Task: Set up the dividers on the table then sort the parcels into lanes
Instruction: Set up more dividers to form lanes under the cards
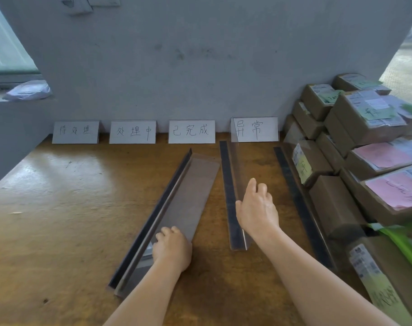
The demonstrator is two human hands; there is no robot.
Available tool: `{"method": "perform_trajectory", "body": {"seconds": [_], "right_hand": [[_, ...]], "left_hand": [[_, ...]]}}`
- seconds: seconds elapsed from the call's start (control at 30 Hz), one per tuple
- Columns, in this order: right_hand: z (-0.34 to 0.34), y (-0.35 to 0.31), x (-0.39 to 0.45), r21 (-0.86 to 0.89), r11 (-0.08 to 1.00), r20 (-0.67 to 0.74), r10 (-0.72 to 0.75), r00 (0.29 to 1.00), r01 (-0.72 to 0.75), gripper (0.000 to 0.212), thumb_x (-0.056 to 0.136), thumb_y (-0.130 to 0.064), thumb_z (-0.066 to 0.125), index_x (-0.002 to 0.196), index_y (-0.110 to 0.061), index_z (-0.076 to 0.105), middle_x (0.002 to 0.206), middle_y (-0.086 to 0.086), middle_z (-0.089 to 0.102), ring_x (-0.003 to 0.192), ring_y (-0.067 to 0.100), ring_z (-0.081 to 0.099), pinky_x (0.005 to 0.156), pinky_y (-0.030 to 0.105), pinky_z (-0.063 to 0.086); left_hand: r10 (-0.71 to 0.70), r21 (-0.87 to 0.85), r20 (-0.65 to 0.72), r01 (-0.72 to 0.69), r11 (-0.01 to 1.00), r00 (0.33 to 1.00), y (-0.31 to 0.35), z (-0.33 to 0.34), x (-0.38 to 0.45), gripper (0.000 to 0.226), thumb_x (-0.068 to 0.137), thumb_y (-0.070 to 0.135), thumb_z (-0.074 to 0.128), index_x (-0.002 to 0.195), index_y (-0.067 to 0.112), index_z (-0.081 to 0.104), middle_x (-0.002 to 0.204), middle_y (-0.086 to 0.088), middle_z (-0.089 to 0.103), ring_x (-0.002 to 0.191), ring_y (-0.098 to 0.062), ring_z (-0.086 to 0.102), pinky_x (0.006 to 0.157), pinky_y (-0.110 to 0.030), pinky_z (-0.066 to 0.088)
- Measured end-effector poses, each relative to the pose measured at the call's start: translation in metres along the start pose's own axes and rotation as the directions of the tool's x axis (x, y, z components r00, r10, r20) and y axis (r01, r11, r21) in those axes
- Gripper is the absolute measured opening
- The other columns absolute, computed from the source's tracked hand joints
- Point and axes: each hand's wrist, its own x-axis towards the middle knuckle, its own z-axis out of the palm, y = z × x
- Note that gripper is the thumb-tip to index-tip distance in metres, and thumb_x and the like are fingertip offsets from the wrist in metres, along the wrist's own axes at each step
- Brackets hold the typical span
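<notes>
Dividers on the surface, parcels stacked at the right

Dividers are seen in three places on the wooden surface (59, 231). The tilted divider (176, 196) lies angled left of centre – its near end is gripped by the left hand (172, 249), fingers curled over the clear panel. The upright divider (233, 191) is touched by the right hand (256, 208), fingers loosely spread. A third divider (301, 208) stands just beside the parcels (365, 142), stacked at the right. Four handwritten cards (192, 131) are propped against the wall.
</notes>
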Motion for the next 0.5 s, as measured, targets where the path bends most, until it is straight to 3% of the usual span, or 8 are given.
{"method": "perform_trajectory", "body": {"seconds": [0.17, 0.37, 0.43, 0.5], "right_hand": [[-0.002, 0.000, -0.014, -0.047, 0.999, -0.017, -0.025, 1.000, 0.024, 0.075, 0.096, -0.037, 0.050, 0.152, -0.008, 0.007, 0.155, 0.013, 0.020, 0.140, 0.030, 0.024, 0.109, 0.037, 0.034], [0.002, -0.021, -0.037, -0.070, 0.975, -0.045, -0.214, 0.976, 0.211, 0.070, 0.098, -0.037, 0.045, 0.152, -0.012, 0.010, 0.157, 0.007, 0.017, 0.146, 0.025, 0.012, 0.118, 0.037, 0.011], [0.012, -0.033, -0.046, -0.035, 0.954, 0.007, -0.298, 0.955, 0.298, 0.068, 0.098, -0.037, 0.044, 0.152, -0.015, 0.010, 0.157, 0.005, 0.016, 0.146, 0.023, 0.011, 0.119, 0.036, 0.008], [0.024, -0.046, -0.054, -0.007, 0.934, 0.069, -0.356, 0.932, 0.357, 0.067, 0.098, -0.036, 0.043, 0.153, -0.015, 0.009, 0.157, 0.003, 0.016, 0.146, 0.021, 0.011, 0.118, 0.034, 0.008]], "left_hand": [[0.086, 0.015, -0.068, -0.085, 0.996, 0.994, 0.000, -0.003, -0.003, 0.065, 0.099, 0.042, 0.040, 0.149, 0.006, 0.020, 0.151, -0.014, 0.026, 0.140, -0.030, 0.025, 0.111, -0.038, 0.032], [0.101, 0.043, -0.273, -0.093, 0.995, 0.957, -0.020, -0.014, -0.002, 0.070, 0.101, 0.027, 0.042, 0.153, 0.011, -0.003, 0.161, -0.010, -0.009, 0.148, -0.027, -0.010, 0.119, -0.039, 0.004], [0.054, 0.024, -0.293, -0.049, 0.998, 0.955, -0.036, -0.018, 0.000, 0.075, 0.098, 0.018, 0.048, 0.153, 0.015, -0.002, 0.161, -0.010, -0.005, 0.148, -0.028, -0.006, 0.119, -0.040, 0.008], [0.003, -0.037, -0.268, -0.014, 0.999, 0.963, -0.051, -0.020, 0.005, 0.072, 0.095, 0.012, 0.050, 0.153, 0.019, 0.007, 0.156, -0.012, 0.019, 0.142, -0.031, 0.023, 0.112, -0.040, 0.030]]}}
